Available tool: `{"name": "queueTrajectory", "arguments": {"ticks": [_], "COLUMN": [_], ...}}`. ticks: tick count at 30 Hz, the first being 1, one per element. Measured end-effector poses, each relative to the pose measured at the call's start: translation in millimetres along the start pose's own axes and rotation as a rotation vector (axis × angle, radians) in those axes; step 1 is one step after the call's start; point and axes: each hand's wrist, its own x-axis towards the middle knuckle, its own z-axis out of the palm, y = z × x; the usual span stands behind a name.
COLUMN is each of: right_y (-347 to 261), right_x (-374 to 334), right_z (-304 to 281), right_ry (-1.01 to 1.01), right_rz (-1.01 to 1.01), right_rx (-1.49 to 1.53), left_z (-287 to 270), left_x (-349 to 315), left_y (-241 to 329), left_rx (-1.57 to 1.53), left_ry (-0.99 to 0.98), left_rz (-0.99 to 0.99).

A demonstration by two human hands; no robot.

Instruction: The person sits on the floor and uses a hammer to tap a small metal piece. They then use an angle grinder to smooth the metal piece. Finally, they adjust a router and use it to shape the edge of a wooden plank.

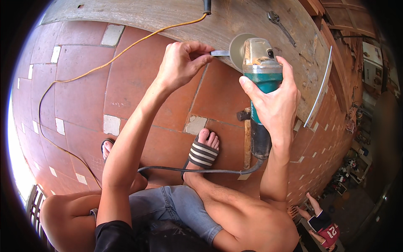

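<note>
Between the thumb and fingers of my left hand (pixel 183 63) is a short flat metal bar (pixel 220 53), held level. Its far end meets, or lies just beside, the pale round disc (pixel 237 51) of an angle grinder (pixel 264 80). The grinder has a teal body, a metal gear head and a dark rear handle. My right hand (pixel 277 98) wraps round the body from the right, with the thumb on its near side. Whether the disc is spinning cannot be told. The grinder head is over the edge of a wooden board (pixel 168 17).
On the board lie a ratchet wrench (pixel 281 28) and a thin pale strip (pixel 317 88). A hammer (pixel 247 138) is on the tiled floor (pixel 138 88) behind the grinder. A dark cord (pixel 197 170) crosses by my feet; a yellow cord (pixel 105 65) curves left. Another person (pixel 321 222) is at lower right.
</note>
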Motion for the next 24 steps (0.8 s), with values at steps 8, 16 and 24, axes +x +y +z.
{"name": "queueTrajectory", "arguments": {"ticks": [8, 16, 24], "right_y": [-1.4, -6.2, -6.1], "right_x": [-1.9, 0.1, -0.4], "right_z": [-0.5, -2.0, -1.7], "right_ry": [0.005, -0.019, -0.005], "right_rz": [-0.018, -0.004, -0.036], "right_rx": [0.006, -0.003, -0.017], "left_z": [-1.2, -0.9, -0.4], "left_x": [-0.4, 0.4, -0.5], "left_y": [2.4, 1.8, 2.0], "left_rx": [0.023, 0.02, 0.001], "left_ry": [0.001, -0.001, 0.005], "left_rz": [0.006, -0.007, -0.003]}}
